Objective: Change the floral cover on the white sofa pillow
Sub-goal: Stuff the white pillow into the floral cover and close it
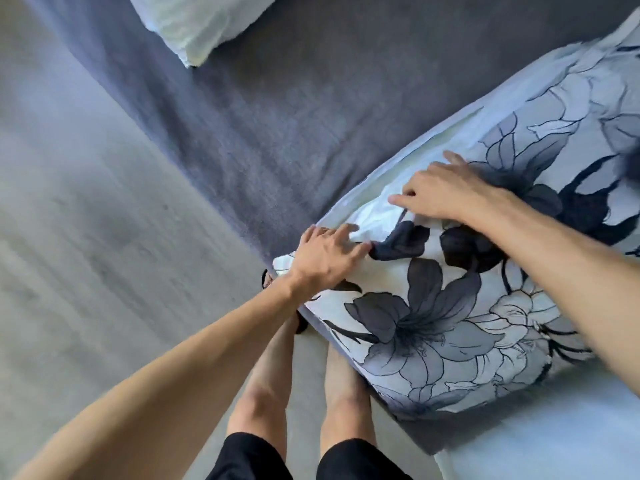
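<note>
Under both hands' spread fingers, pressing flat, lies the floral cover.

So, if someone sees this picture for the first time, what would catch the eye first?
Most likely the big pillow in the floral cover, white with dark blue-grey lilies, lying on the dark sofa at the right. Next, the two bare hands on its near end: the left hand presses the corner, and the right hand rests beside the open edge. A plain white pillow lies at the top.
</note>
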